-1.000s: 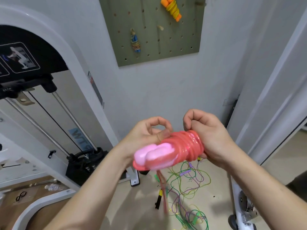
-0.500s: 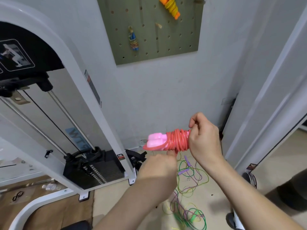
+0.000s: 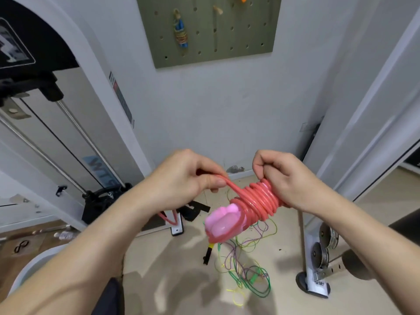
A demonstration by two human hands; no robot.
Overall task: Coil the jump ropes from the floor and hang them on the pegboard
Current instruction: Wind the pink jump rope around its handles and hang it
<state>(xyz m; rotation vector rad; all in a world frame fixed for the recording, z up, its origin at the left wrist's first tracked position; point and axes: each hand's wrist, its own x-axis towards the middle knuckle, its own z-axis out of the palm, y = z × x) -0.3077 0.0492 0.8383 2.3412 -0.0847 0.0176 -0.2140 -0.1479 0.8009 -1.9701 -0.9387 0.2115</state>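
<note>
**Q:** so where's the red jump rope at?

**A:** held up between my hands, wound tight round its pink handles. My right hand grips the far end of the bundle. My left hand pinches the loose strand between thumb and fingers.

**Q:** and the others?

**A:** green and purple ropes are tangled on the floor underneath. The pegboard is on the wall ahead with a blue coil hanging on it.

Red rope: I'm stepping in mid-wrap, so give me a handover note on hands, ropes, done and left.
Left hand pinches the loose red strand. Right hand grips the red coil on its pink handles.
Done: blue rope hangs on the pegboard.
Left: wind in the strand, hang the coil, then coil the tangled ropes on the floor.
</note>
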